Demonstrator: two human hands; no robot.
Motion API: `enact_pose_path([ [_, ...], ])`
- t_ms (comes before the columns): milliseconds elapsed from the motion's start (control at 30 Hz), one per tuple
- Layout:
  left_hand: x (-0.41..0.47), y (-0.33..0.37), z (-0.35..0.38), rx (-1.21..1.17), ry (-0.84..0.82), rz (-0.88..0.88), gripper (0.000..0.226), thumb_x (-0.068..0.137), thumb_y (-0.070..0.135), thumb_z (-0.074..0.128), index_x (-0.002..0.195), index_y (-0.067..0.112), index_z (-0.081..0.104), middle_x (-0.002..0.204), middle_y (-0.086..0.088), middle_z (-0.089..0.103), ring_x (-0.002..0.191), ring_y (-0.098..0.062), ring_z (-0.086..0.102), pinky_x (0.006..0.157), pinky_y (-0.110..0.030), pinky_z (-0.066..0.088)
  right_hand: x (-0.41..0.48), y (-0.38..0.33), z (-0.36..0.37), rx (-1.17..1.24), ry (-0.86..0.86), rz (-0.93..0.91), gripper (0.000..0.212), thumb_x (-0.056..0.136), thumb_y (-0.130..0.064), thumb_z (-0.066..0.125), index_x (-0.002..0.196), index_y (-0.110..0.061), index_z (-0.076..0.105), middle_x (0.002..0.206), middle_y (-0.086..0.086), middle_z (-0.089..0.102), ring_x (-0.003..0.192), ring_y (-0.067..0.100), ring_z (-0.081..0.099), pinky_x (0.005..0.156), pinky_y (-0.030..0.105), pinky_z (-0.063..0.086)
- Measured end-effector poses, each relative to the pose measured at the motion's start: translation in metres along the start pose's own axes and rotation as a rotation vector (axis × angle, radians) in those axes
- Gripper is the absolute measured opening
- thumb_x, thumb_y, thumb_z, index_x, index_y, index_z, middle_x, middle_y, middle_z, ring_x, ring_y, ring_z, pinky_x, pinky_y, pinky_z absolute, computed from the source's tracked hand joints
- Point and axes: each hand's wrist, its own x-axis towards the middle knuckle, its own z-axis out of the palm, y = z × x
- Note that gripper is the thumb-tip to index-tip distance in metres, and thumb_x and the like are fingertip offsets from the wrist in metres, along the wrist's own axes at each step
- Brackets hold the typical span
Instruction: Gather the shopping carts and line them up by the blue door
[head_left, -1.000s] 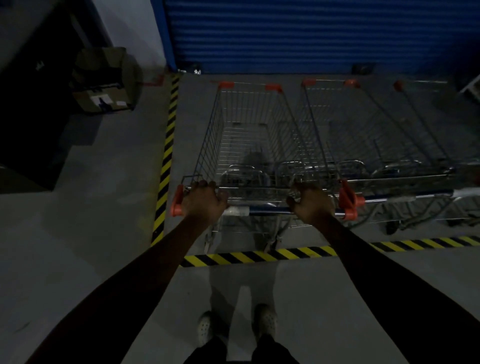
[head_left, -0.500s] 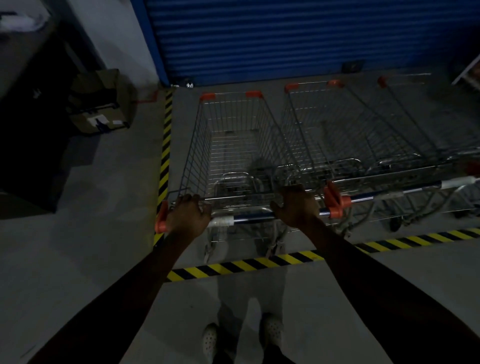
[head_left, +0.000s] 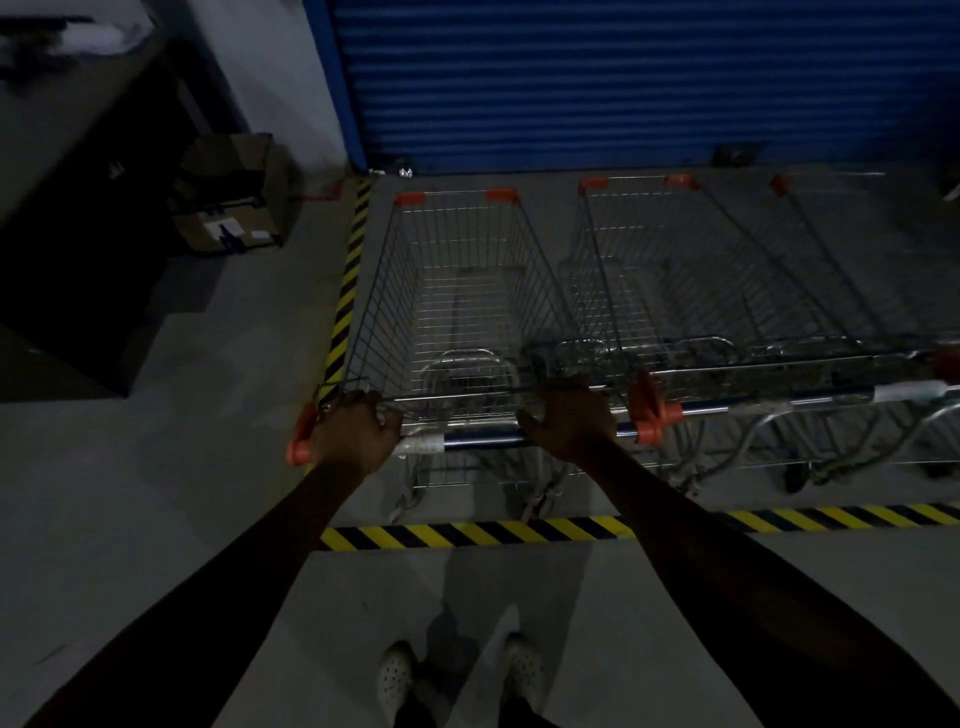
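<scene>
A wire shopping cart (head_left: 457, 291) with orange corner caps stands in front of me, its nose toward the blue roller door (head_left: 623, 83). My left hand (head_left: 353, 434) grips the left end of its handle bar (head_left: 478, 441) and my right hand (head_left: 571, 421) grips the right end. To its right a second cart (head_left: 670, 270) stands parallel, and part of a third cart (head_left: 841, 249) shows at the far right. All sit inside the floor area edged by yellow-black tape (head_left: 467, 535).
A yellow-black tape strip (head_left: 348, 291) runs along the cart's left side. A cardboard box (head_left: 234, 197) sits on the floor at the left near a dark cabinet (head_left: 78, 249). Grey floor lies behind me, where my white shoes (head_left: 457, 675) show.
The cart has shifted a little to the left, closer to the tape strip, and the view has moved with it. Both hands keep their hold on the handle bar.
</scene>
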Motion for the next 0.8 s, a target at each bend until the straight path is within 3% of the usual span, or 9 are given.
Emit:
enact_pose_path([
  [100, -0.007, 0.005, 0.008, 0.1, 0.154, 0.03, 0.042, 0.09, 0.035, 0.034, 0.074, 0.008, 0.062, 0.074, -0.018, 0.063, 0.069, -0.038, 0.064, 0.059, -0.037, 0.049, -0.004, -0.001, -0.003, -0.002, 0.003, -0.048, 0.075, 0.085, -0.071, 0.025, 0.129, -0.022, 0.062, 0.127, 0.007, 0.065, 0.12, 0.028, 0.057, 0.094, 0.039, 0.049],
  [167, -0.013, 0.011, 0.011, 0.147, 0.215, -0.003, 0.04, 0.093, 0.029, 0.037, 0.067, 0.008, 0.058, 0.066, -0.017, 0.06, 0.06, -0.035, 0.061, 0.055, -0.034, 0.045, -0.006, -0.002, -0.003, 0.003, 0.045, -0.084, 0.081, 0.08, -0.072, 0.022, 0.121, -0.019, 0.067, 0.121, 0.008, 0.068, 0.115, 0.03, 0.06, 0.09, 0.04, 0.05],
  [233, -0.02, 0.017, 0.013, 0.163, 0.24, -0.063, 0.04, 0.096, 0.029, 0.038, 0.07, 0.007, 0.06, 0.069, -0.017, 0.062, 0.066, -0.036, 0.062, 0.061, -0.036, 0.045, -0.006, 0.002, 0.002, 0.003, 0.104, -0.148, 0.074, 0.084, -0.07, 0.028, 0.106, -0.015, 0.072, 0.106, 0.009, 0.071, 0.105, 0.032, 0.064, 0.082, 0.04, 0.054],
  [300, -0.028, 0.021, 0.017, 0.157, 0.23, -0.102, 0.042, 0.097, 0.032, 0.036, 0.081, 0.006, 0.065, 0.083, -0.019, 0.067, 0.082, -0.04, 0.064, 0.074, -0.043, 0.046, -0.007, 0.007, 0.008, -0.011, 0.099, -0.198, 0.072, 0.086, -0.071, 0.028, 0.103, -0.016, 0.071, 0.104, 0.007, 0.071, 0.104, 0.03, 0.063, 0.08, 0.04, 0.055],
  [400, -0.047, 0.023, 0.027, 0.199, 0.228, -0.02, 0.047, 0.099, 0.037, 0.033, 0.105, 0.005, 0.067, 0.11, -0.022, 0.067, 0.106, -0.045, 0.058, 0.094, -0.053, 0.044, -0.013, 0.012, 0.011, 0.012, 0.111, -0.243, 0.064, 0.085, -0.071, 0.037, 0.112, -0.022, 0.069, 0.123, 0.005, 0.067, 0.117, 0.029, 0.058, 0.091, 0.04, 0.053],
  [500, -0.069, 0.031, 0.03, 0.131, 0.202, 0.011, 0.059, 0.098, 0.046, 0.027, 0.122, 0.005, 0.062, 0.13, -0.021, 0.06, 0.125, -0.044, 0.051, 0.103, -0.06, 0.036, -0.025, 0.017, 0.02, -0.062, 0.09, -0.273, 0.067, 0.083, -0.067, 0.042, 0.124, -0.019, 0.064, 0.136, 0.009, 0.059, 0.124, 0.036, 0.053, 0.099, 0.05, 0.046],
  [633, -0.096, 0.042, 0.021, 0.059, 0.172, 0.007, 0.072, 0.095, 0.054, 0.024, 0.136, 0.004, 0.057, 0.139, -0.023, 0.054, 0.133, -0.043, 0.047, 0.098, -0.057, 0.043, -0.055, 0.017, 0.035, -0.158, 0.125, -0.248, 0.064, 0.086, -0.056, 0.05, 0.135, -0.015, 0.057, 0.14, 0.012, 0.054, 0.126, 0.037, 0.049, 0.109, 0.058, 0.032],
  [733, -0.115, 0.054, 0.001, 0.011, 0.196, 0.034, 0.072, 0.091, 0.054, 0.025, 0.127, 0.003, 0.061, 0.121, -0.025, 0.062, 0.112, -0.044, 0.058, 0.082, -0.051, 0.05, -0.078, 0.016, 0.034, -0.115, 0.146, -0.278, 0.073, 0.08, -0.053, 0.055, 0.14, -0.013, 0.052, 0.141, 0.012, 0.052, 0.129, 0.036, 0.046, 0.11, 0.057, 0.032],
  [800, -0.127, 0.064, -0.008, 0.01, 0.219, 0.096, 0.067, 0.091, 0.052, 0.028, 0.123, 0.004, 0.063, 0.114, -0.024, 0.064, 0.104, -0.044, 0.061, 0.076, -0.048, 0.051, -0.09, 0.015, 0.028, 0.041, 0.172, -0.33, 0.071, 0.077, -0.049, 0.053, 0.136, -0.008, 0.056, 0.137, 0.016, 0.056, 0.126, 0.04, 0.052, 0.104, 0.055, 0.042],
])
